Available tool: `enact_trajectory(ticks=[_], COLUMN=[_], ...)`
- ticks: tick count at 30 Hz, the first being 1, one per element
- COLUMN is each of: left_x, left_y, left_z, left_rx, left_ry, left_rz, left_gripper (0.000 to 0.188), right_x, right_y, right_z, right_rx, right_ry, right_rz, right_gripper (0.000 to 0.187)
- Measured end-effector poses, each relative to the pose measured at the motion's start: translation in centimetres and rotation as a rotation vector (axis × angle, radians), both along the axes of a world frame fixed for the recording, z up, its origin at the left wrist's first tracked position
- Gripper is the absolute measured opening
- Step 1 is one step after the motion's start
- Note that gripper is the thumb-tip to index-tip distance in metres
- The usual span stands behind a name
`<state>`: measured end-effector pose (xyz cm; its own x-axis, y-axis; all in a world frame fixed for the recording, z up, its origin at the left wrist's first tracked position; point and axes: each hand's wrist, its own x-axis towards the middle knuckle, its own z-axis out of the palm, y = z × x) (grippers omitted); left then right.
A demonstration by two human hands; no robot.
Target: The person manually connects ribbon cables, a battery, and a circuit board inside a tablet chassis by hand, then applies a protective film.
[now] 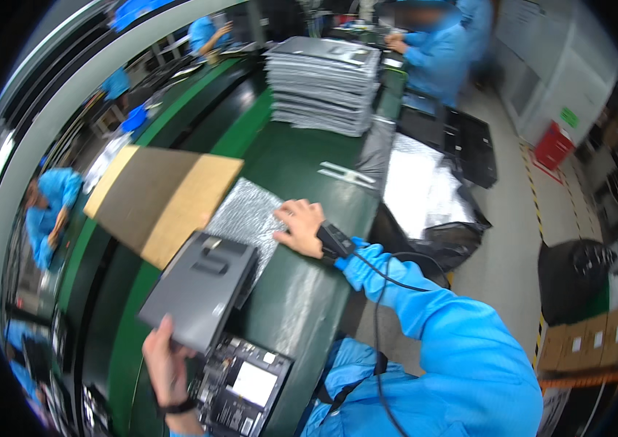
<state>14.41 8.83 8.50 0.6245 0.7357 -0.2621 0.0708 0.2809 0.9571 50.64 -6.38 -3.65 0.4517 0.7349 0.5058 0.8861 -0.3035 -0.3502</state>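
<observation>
My left hand (167,364) grips the near edge of a dark grey flat casing (196,288), thumb on its top face and fingers partly hidden below. The casing has a raised bar-shaped part and lies tilted over one end of a silver bubble-wrap sheet (245,207). At the sheet's right edge rests my right hand (300,227), fingers apart, with a black strap and cable at its wrist. Close to my body sits an opened electronic device (243,386), its circuit boards and a white-labelled block showing; the casing overlaps its far side.
A brown cardboard piece (167,197) lies left of the sheet on the green bench (302,284). Farther off stand a tall stack of silver bubble-wrap packs (323,87) and a white H-shaped piece (347,175). Right of the bench is a black bag with silver sheets (418,189). Several people in blue work nearby.
</observation>
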Motion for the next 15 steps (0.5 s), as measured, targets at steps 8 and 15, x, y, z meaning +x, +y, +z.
enact_trajectory(ticks=[8,15], left_x=[-8.9,-4.5], left_y=[-4.0,-5.7], left_z=[3.3,4.4], left_rx=[-0.008,0.008], left_ry=[0.001,0.107], left_rz=[0.25,0.269], left_gripper=[0.029,0.026], right_x=[13.6,27.1], right_y=[-17.5,-26.6], right_z=[-0.2,-15.5], right_rx=[0.339,-0.323], right_ry=[-0.054,-0.378], right_rz=[-0.421,-1.149], right_gripper=[0.026,0.047])
